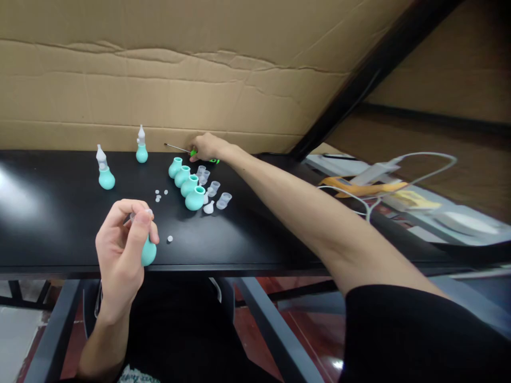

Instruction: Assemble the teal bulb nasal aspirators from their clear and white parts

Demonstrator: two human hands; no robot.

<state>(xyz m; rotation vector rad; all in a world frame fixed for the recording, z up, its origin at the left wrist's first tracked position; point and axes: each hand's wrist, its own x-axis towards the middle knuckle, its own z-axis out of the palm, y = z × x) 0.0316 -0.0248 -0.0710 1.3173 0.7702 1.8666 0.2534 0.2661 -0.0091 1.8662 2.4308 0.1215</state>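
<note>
My left hand (122,236) is closed around a teal rubber bulb (148,253) near the table's front edge, thumb and fingers at its clear top. My right hand (207,147) reaches to the far edge of the black table (59,213) and grips a green-handled tool (194,152) whose thin metal tip points left. A row of several open teal bulbs (187,184) lies between the hands, with clear plastic caps (215,190) beside them. Two assembled bulbs with white tips stand at the far left (105,171) and near the wall (141,147).
Small white pieces (161,194) lie scattered on the table, one (170,239) near my left hand. A cardboard sheet (159,80) backs the table. To the right, white cables (399,170) and yellow items (367,189) lie on a lower surface.
</note>
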